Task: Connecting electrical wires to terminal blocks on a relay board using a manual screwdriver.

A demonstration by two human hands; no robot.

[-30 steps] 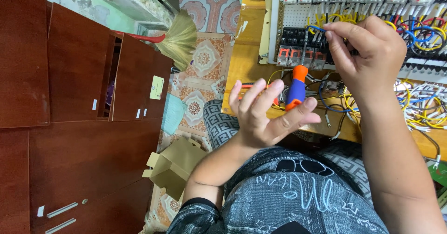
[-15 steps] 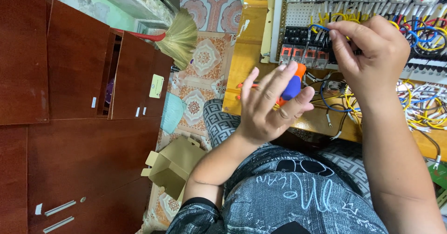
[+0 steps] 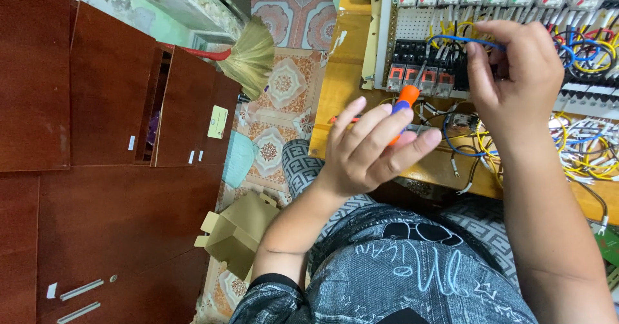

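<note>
Dark reddish-brown wood makes up the cabinets [image 3: 97, 169] that fill the left side of the view, with one door seen standing ajar. A patterned floor [image 3: 277, 92] in pink and cream tiles is seen beside them, and a straw broom [image 3: 251, 56] with a red handle is laid across it near the cabinet edge. A small folded cardboard box [image 3: 235, 234] is seen lower down on the floor.

A yellow wooden board [image 3: 348, 85] is set at the upper right, and a wiring panel [image 3: 509, 14] with rows of relays and terminal blocks is mounted on it. Tangles of yellow, blue, red and white wires [image 3: 580, 137] are spread over the panel's right part.

The left hand [image 3: 367, 150] is held in front of the board, its fingers partly curled around a screwdriver [image 3: 403, 101] with an orange and blue handle; the handle is gripped loosely between thumb and fingers, the tip hidden behind the hand. The right hand [image 3: 516, 72] is raised against the panel, fingers pinched shut on a blue wire [image 3: 461, 40] that is looped over the black terminal blocks.
</note>
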